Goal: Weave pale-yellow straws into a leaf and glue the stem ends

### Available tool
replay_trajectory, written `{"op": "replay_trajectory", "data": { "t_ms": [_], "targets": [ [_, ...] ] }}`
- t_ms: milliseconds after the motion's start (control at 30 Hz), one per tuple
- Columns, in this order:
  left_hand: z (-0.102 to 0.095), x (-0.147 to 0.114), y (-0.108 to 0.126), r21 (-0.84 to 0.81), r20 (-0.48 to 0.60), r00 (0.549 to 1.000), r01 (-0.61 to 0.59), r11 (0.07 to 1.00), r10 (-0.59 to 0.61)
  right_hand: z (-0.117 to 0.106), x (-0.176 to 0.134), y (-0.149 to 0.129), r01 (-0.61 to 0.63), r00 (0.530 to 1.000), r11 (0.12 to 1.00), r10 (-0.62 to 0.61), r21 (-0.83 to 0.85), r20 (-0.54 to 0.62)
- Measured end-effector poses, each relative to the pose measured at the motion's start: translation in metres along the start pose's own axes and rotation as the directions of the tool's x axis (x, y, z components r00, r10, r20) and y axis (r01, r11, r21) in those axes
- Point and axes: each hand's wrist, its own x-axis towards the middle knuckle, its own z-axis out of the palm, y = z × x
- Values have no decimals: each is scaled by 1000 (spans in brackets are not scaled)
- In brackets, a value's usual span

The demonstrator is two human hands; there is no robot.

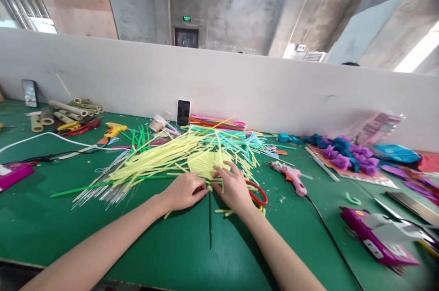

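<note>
Low over the table, my left hand (185,191) is closed, with thumb and fingertips pinched at the yellow knot on top of a thin dark green stem (210,222). The stem points towards me. My right hand (236,189) bends in from the other side, its thumb and a finger at the same yellow top and its other fingers raised. A flat, rounded yellow piece (200,164) of pipe cleaners lies just beyond both hands. Many loose yellow pipe cleaners (161,156) spread to its left. Red-handled scissors (262,196) lie partly hidden beside my right hand.
A pink glue gun (291,177) with a black cord lies right; a yellow glue gun (115,130) lies left. Purple power strips (377,240) sit at both sides. A phone (183,113) leans on the partition (219,71). Bamboo pieces (70,110) and purple flowers (343,158) lie farther back.
</note>
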Motion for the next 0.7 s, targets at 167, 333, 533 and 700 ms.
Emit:
{"op": "replay_trajectory", "data": {
  "t_ms": [167, 333, 533, 700],
  "targets": [
    [-3, 0, 0, -42, 13, 1000, -13, 999, 13, 2, 3, -2, 12, 1000, 999, -12, -34, -7],
    [-3, -2, 0, -73, 21, 999, -41, 997, 42, 3, 2, -3, 18, 1000, 998, -19, -56, -19],
    [-4, -1, -1, -40, -36, 998, -59, 997, 58, 4, 1, -1, 44, 999, 996, -45, -76, -15],
    [-6, 1, -8, 31, -133, 990, -32, 999, 36, 0, -2, 5, 89, 996, 991, -88, -105, 11]
  ]
}}
